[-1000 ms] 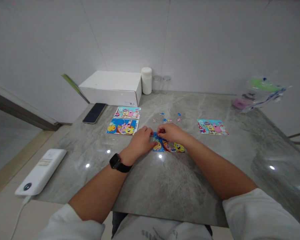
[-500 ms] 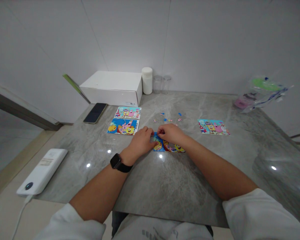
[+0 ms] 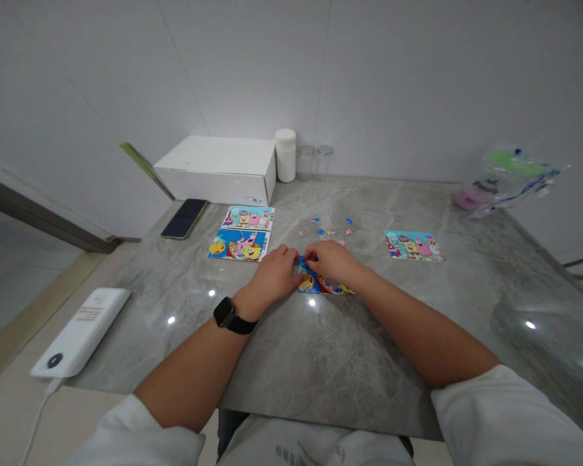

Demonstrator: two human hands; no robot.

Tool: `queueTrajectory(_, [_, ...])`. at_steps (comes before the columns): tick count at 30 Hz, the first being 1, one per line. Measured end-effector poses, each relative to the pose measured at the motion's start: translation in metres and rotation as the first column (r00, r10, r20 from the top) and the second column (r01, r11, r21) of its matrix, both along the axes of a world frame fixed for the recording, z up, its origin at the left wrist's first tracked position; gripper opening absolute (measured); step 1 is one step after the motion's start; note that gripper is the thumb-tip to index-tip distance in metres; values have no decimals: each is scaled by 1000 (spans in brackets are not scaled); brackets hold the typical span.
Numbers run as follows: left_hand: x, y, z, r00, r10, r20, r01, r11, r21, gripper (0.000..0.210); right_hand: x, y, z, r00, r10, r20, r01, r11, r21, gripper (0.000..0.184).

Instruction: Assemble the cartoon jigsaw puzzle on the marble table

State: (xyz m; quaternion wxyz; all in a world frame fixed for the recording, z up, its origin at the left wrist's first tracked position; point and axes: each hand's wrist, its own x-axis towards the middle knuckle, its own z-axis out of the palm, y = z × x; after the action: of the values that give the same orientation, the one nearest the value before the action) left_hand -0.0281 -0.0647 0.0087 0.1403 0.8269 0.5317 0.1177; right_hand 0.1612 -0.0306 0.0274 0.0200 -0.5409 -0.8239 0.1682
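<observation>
A small jigsaw puzzle (image 3: 315,285) with blue and yellow cartoon pictures lies flat on the grey table in front of me. My left hand (image 3: 276,273) rests at its left edge, thumb on the puzzle and curled fingers by the upper left corner, holding it. Over the puzzle's top edge, my right hand (image 3: 333,259) pinches thumb and forefinger together near that same corner. Whatever is between those fingertips is hidden. My right hand and wrist cover the upper right part of the puzzle. Several loose puzzle pieces (image 3: 321,232), blue and pink, lie scattered just beyond my hands.
Two picture cards (image 3: 240,244) lie left of the hands, another cartoon picture (image 3: 414,246) to the right. A phone (image 3: 184,218), white box (image 3: 218,158), white bottle (image 3: 285,156) and glass jars (image 3: 323,165) stand or lie behind. A plastic bag (image 3: 505,181) and corded white device (image 3: 82,333) sit at the sides.
Very little differs. My right hand has shifted slightly left, and its wrist covers a bit more of the puzzle's right end. My left hand stays in place.
</observation>
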Motion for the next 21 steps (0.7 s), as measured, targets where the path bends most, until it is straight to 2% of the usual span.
queueTrajectory(15, [2,-1,3,996,-82,20,82,997,2,28,2,2,-6,999,39,22,-39,999,13,15])
queueTrajectory(21, [7,-4,2,999,-45,-10,45,999,18,21,3,1,-3,998,47,39,-48,999,11,14])
